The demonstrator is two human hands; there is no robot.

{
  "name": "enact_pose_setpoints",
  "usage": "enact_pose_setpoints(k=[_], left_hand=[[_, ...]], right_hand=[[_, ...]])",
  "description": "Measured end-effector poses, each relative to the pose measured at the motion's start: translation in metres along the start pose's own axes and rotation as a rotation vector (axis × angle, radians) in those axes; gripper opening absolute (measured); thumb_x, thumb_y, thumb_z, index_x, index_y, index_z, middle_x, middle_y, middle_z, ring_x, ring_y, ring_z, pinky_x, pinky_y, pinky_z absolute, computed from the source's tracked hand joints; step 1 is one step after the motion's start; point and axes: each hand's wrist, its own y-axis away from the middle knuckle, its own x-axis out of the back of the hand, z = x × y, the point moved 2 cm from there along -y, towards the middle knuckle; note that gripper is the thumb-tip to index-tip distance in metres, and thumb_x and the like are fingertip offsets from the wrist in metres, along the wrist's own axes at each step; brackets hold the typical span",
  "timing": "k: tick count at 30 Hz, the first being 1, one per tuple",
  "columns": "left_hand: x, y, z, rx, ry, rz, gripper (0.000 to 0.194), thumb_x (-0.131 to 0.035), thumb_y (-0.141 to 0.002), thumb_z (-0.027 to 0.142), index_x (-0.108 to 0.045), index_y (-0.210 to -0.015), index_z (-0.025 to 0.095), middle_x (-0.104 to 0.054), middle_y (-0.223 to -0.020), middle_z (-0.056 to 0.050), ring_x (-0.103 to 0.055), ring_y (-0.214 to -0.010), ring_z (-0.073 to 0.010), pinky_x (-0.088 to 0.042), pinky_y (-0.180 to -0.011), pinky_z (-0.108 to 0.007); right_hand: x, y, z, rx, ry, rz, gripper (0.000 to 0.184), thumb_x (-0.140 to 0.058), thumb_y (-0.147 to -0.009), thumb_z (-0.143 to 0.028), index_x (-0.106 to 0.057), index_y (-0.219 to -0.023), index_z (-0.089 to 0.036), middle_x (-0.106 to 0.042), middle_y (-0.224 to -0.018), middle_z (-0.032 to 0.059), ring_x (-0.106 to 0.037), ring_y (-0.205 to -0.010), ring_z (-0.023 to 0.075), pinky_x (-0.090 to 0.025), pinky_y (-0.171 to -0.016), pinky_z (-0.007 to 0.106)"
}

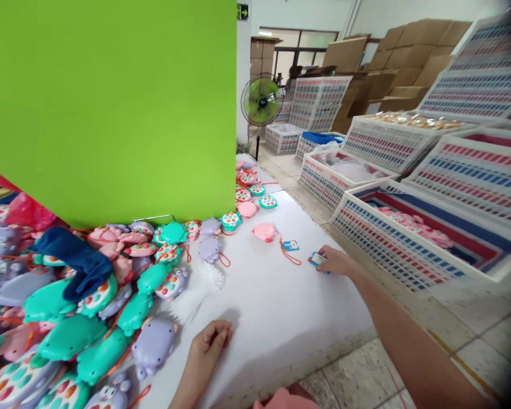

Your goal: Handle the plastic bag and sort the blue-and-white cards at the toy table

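My right hand [336,262] reaches out over the white table [272,307] and pinches a small blue and white tag [317,259] near the table's right edge. Just left of it lies a pink animal toy [264,231] with an orange cord and a blue tag [290,245]. My left hand [212,339] rests on the table near its front, fingers curled in, with nothing visible inside. A purple toy [153,345] lies right beside it.
A heap of teal, purple and pink toys [68,318] with a blue cloth [74,258] covers the table's left. A green block [111,108] hides the upper left. White crates [426,238], cardboard boxes [409,57] and a fan [262,100] stand to the right.
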Motion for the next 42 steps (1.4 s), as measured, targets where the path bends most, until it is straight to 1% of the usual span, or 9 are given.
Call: enact_pose_setpoints(k=[7,13,20,22,24,28,35,39,42], left_hand=[[-0.005,0.010,0.006,-0.068,-0.071,0.035,0.033,-0.047,-0.086,0.044,-0.064,-0.093,0.018,-0.065,-0.084,-0.005,-0.058,-0.081,-0.0196,-0.045,-0.074,-0.027],[-0.005,0.011,0.010,-0.106,-0.104,0.040,0.030,-0.046,-0.087,0.042,-0.064,-0.092,0.019,-0.065,-0.085,-0.005,-0.058,-0.080,-0.0190,-0.044,-0.073,-0.027],[-0.007,0.014,0.012,-0.131,-0.137,0.079,0.030,-0.045,-0.088,0.042,-0.063,-0.089,0.018,-0.064,-0.082,-0.005,-0.056,-0.076,-0.0182,-0.044,-0.071,-0.026],[-0.007,0.014,0.013,-0.133,-0.131,0.085,0.031,-0.045,-0.087,0.042,-0.064,-0.089,0.017,-0.063,-0.081,-0.005,-0.055,-0.074,-0.0180,-0.044,-0.069,-0.026],[-0.007,0.014,0.013,-0.128,-0.121,0.083,0.031,-0.045,-0.087,0.042,-0.063,-0.089,0.017,-0.063,-0.080,-0.005,-0.055,-0.073,-0.0178,-0.044,-0.068,-0.027],[-0.007,0.014,0.013,-0.114,-0.102,0.088,0.030,-0.046,-0.087,0.042,-0.063,-0.088,0.017,-0.062,-0.081,-0.005,-0.055,-0.073,-0.0177,-0.044,-0.068,-0.027],[-0.008,0.013,0.006,-0.129,-0.046,0.106,0.028,-0.045,-0.087,0.038,-0.063,-0.088,0.017,-0.062,-0.082,-0.005,-0.055,-0.073,-0.0167,-0.047,-0.067,-0.027],[-0.009,0.016,0.006,-0.154,-0.085,0.111,0.025,-0.042,-0.088,0.032,-0.062,-0.090,0.016,-0.062,-0.081,-0.005,-0.056,-0.070,-0.0152,-0.048,-0.065,-0.026],[-0.003,0.012,0.016,-0.291,-0.290,0.092,0.025,-0.038,-0.091,0.025,-0.062,-0.095,0.017,-0.064,-0.087,-0.006,-0.059,-0.078,-0.0156,-0.049,-0.072,-0.028]], right_hand=[[0.000,0.009,-0.008,0.117,-0.040,-0.134,0.042,-0.070,-0.062,-0.027,-0.058,-0.100,-0.015,-0.067,-0.083,0.0050,-0.063,-0.073,0.0205,-0.043,-0.060,0.025],[0.001,-0.005,-0.057,0.292,-0.015,0.186,0.029,-0.060,-0.077,-0.033,-0.063,-0.100,-0.017,-0.062,-0.100,0.0098,-0.058,-0.094,0.0227,-0.042,-0.082,0.031],[-0.026,-0.041,-0.109,0.326,0.022,0.245,0.022,-0.061,-0.080,-0.026,-0.065,-0.100,-0.019,-0.058,-0.114,0.0086,-0.050,-0.109,0.0214,-0.034,-0.093,0.029],[-0.027,-0.051,-0.111,0.302,0.021,0.252,0.015,-0.055,-0.085,-0.026,-0.066,-0.091,-0.018,-0.061,-0.107,0.0081,-0.054,-0.103,0.0204,-0.036,-0.087,0.027],[-0.023,-0.063,-0.107,0.246,0.017,0.265,0.021,-0.047,-0.090,-0.026,-0.065,-0.084,-0.015,-0.065,-0.094,0.0094,-0.058,-0.092,0.0199,-0.039,-0.079,0.026],[-0.005,-0.084,-0.093,0.095,-0.017,0.309,0.026,-0.040,-0.093,-0.028,-0.061,-0.092,-0.012,-0.067,-0.082,0.0104,-0.061,-0.076,0.0192,-0.038,-0.064,0.025],[0.027,-0.097,-0.070,-0.009,-0.095,0.401,0.030,-0.041,-0.089,-0.028,-0.065,-0.088,-0.010,-0.069,-0.081,0.0124,-0.063,-0.077,0.0222,-0.041,-0.062,0.027],[0.035,-0.084,-0.074,0.042,-0.132,0.506,0.033,-0.043,-0.087,-0.030,-0.062,-0.103,-0.009,-0.067,-0.098,0.0157,-0.061,-0.090,0.0260,-0.043,-0.074,0.032],[0.027,-0.058,-0.100,0.281,-0.192,0.539,0.030,-0.046,-0.083,-0.031,-0.062,-0.102,-0.014,-0.067,-0.099,0.0119,-0.060,-0.092,0.0259,-0.044,-0.081,0.036]])
